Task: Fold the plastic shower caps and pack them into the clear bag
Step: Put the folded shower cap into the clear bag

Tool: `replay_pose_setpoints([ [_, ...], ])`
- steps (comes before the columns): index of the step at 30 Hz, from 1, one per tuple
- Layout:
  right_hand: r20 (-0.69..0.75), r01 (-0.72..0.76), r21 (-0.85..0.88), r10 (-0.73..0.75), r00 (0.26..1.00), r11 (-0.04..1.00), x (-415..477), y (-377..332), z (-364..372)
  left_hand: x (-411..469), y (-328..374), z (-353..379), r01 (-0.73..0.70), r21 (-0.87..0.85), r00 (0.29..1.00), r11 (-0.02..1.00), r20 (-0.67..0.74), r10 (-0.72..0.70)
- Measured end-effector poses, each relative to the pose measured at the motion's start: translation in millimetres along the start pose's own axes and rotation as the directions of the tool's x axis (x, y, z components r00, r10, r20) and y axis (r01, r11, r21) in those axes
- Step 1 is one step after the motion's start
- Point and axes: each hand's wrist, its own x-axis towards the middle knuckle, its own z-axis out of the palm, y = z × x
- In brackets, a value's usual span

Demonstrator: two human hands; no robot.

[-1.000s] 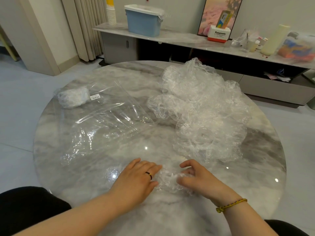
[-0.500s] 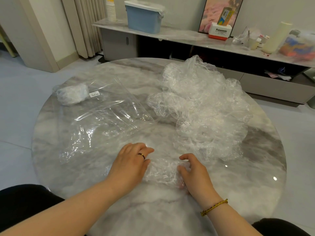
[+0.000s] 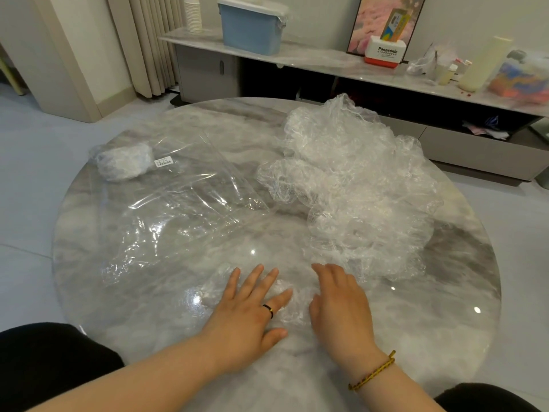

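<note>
Near front edge of table (image 3: pixel 445 295) we pressed one shower cap (image 3: pixel 298 297) flat, left hand (image 3: pixel 246 310) and right hand (image 3: pixel 341 301) straight-fingered. Bare marble rightward; clear bag (image 3: pixel 184 209) left, cap pile (image 3: pixel 356 188) behind.

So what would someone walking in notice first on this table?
Most likely the big heap of crumpled shower caps on the right half of the round marble table. Next, the left hand and right hand at the near edge, fingers flat on one cap between them. To the left lies the clear bag, flat, with a small white bundle at its far end.
</note>
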Motion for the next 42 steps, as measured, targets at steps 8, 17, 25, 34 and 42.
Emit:
replay_pose_setpoints([
  [8, 0.164, 0.184, -0.068, -0.171, 0.972, 0.980, -17.5, -19.0, 27.7, -1.3, 2.3, 9.2, 0.040, -0.053, 0.996, 0.998, -0.078, -0.044],
  [17, 0.381, 0.152, -0.133, -0.091, 0.920, 0.979, -19.1, -12.9, 32.0, -2.3, 5.0, 12.9, 0.141, -0.058, 0.989, 0.988, 0.060, -0.138],
  [25, 0.449, 0.204, -0.101, -0.138, 0.883, 0.974, -19.0, -7.4, 32.9, -3.1, 2.8, -10.3, 0.220, -0.126, 0.962, 0.967, 0.193, -0.193],
  [34, 0.264, 0.150, 0.266, -0.222, 0.939, 0.952, -9.6, -1.2, 12.9, -1.8, -3.6, -32.3, 0.249, -0.240, 0.951, 0.938, 0.245, -0.190],
  [42, 0.157, -0.030, 0.170, 0.003, 0.988, 0.985, 4.0, 20.8, -8.5, 27.8, -25.3, -61.7, 0.211, -0.188, 0.964, 0.959, 0.202, -0.172],
])
